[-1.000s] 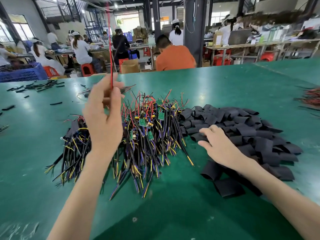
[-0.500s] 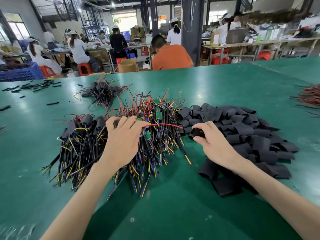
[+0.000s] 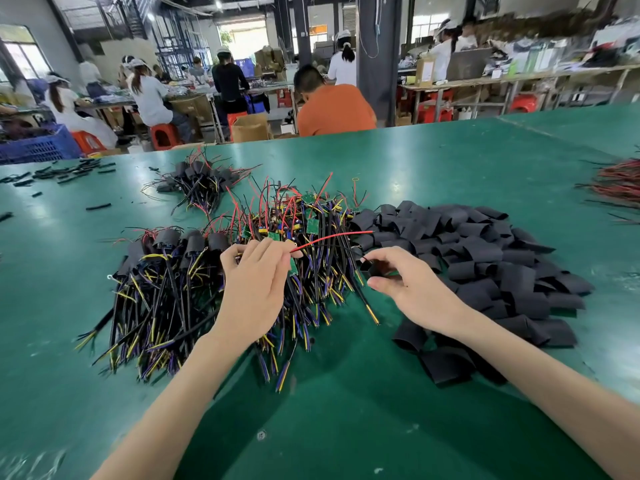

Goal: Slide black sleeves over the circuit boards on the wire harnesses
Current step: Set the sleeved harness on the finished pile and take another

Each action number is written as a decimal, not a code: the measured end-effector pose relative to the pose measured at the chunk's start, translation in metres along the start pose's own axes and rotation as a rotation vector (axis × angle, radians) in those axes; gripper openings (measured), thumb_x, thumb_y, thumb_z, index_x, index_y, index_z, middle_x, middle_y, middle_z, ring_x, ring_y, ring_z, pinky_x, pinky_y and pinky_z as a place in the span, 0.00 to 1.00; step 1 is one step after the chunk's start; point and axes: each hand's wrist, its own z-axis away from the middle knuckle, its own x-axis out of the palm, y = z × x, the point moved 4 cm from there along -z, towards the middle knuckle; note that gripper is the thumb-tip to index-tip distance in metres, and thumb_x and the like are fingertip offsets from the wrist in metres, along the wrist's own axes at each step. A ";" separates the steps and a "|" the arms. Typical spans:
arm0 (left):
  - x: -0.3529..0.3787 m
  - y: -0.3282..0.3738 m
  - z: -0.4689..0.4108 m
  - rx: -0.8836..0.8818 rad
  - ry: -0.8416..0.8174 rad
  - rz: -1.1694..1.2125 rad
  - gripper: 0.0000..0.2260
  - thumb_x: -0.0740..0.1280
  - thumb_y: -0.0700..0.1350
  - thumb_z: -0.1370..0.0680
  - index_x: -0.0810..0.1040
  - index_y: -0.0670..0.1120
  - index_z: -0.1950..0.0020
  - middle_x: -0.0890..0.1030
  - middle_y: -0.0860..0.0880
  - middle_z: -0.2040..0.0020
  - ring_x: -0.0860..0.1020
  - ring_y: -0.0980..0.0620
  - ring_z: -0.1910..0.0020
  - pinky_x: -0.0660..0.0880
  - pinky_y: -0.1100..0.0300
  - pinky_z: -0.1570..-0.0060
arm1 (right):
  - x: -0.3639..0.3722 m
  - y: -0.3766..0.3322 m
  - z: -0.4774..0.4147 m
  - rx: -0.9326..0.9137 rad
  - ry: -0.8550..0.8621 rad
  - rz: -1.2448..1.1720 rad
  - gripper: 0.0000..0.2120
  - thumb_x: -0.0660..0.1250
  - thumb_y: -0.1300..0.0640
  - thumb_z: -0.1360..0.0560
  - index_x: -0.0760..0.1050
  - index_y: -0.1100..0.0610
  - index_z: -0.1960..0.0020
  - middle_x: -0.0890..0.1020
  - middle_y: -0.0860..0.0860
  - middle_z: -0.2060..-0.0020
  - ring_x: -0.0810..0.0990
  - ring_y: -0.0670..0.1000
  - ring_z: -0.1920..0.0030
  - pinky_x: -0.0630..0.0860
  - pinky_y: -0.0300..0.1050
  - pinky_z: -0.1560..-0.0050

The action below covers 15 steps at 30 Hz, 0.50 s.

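Spreading across the wide green bench (image 3: 450,174), the heap of flat black sleeves (image 3: 485,258) on the right is large, and the middle pile of wire harnesses with bare green circuit boards (image 3: 322,271) awaits covering. Two smaller sleeved bundles look done, one at near left (image 3: 162,271) and one far (image 3: 199,180). My left grip (image 3: 252,292) pinches one harness's thin red wire (image 3: 332,236). My right grip (image 3: 419,292) pinches a single black sleeve (image 3: 372,268), not yet threaded on.
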 end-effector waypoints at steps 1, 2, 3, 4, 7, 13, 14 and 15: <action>0.000 0.000 0.000 0.002 0.000 -0.011 0.14 0.54 0.43 0.19 0.79 0.47 0.47 0.78 0.57 0.53 0.73 0.53 0.53 0.58 0.55 0.45 | -0.001 -0.001 0.000 0.000 0.002 -0.014 0.14 0.67 0.63 0.25 0.73 0.50 0.43 0.76 0.48 0.48 0.75 0.48 0.47 0.71 0.47 0.39; 0.000 0.000 0.000 0.004 -0.002 -0.021 0.14 0.54 0.43 0.19 0.79 0.46 0.47 0.77 0.57 0.54 0.73 0.53 0.54 0.58 0.56 0.45 | -0.002 -0.002 0.000 0.001 0.001 -0.025 0.14 0.67 0.63 0.25 0.73 0.50 0.43 0.76 0.47 0.48 0.75 0.48 0.47 0.71 0.48 0.39; 0.000 0.000 0.000 0.006 -0.007 -0.030 0.14 0.54 0.43 0.19 0.79 0.46 0.46 0.77 0.57 0.54 0.73 0.52 0.54 0.58 0.56 0.46 | -0.002 -0.002 0.000 0.003 0.001 -0.035 0.14 0.67 0.63 0.25 0.73 0.50 0.43 0.76 0.46 0.49 0.75 0.47 0.47 0.71 0.48 0.39; 0.001 -0.001 0.001 0.007 -0.015 -0.041 0.14 0.54 0.43 0.19 0.79 0.46 0.46 0.77 0.56 0.54 0.73 0.52 0.54 0.58 0.56 0.45 | -0.003 -0.003 0.001 0.003 0.002 -0.047 0.14 0.67 0.63 0.26 0.74 0.50 0.43 0.76 0.46 0.49 0.75 0.47 0.47 0.71 0.47 0.38; 0.002 -0.003 0.002 0.016 -0.030 -0.075 0.13 0.54 0.43 0.19 0.79 0.47 0.46 0.77 0.55 0.55 0.74 0.50 0.54 0.59 0.53 0.45 | -0.005 -0.004 0.001 0.003 0.016 -0.077 0.14 0.67 0.64 0.26 0.75 0.52 0.43 0.75 0.42 0.51 0.75 0.43 0.49 0.71 0.42 0.40; 0.002 -0.007 0.002 0.057 0.008 -0.135 0.12 0.57 0.42 0.20 0.80 0.49 0.48 0.75 0.55 0.56 0.72 0.50 0.56 0.58 0.52 0.46 | -0.010 -0.006 0.000 0.012 0.065 -0.139 0.14 0.67 0.66 0.26 0.75 0.52 0.44 0.77 0.45 0.51 0.75 0.40 0.50 0.70 0.36 0.42; 0.002 -0.008 0.002 0.070 0.010 -0.156 0.11 0.57 0.42 0.20 0.80 0.49 0.48 0.76 0.55 0.56 0.72 0.49 0.56 0.58 0.51 0.46 | -0.011 -0.006 0.000 0.008 0.069 -0.132 0.14 0.67 0.66 0.26 0.75 0.53 0.44 0.77 0.46 0.49 0.75 0.42 0.48 0.70 0.38 0.41; 0.002 -0.008 0.002 0.087 0.017 -0.176 0.11 0.58 0.41 0.20 0.80 0.50 0.48 0.76 0.54 0.56 0.72 0.49 0.56 0.58 0.51 0.45 | -0.012 -0.007 0.000 -0.004 0.074 -0.120 0.14 0.67 0.66 0.26 0.75 0.53 0.43 0.77 0.47 0.48 0.75 0.43 0.47 0.70 0.38 0.40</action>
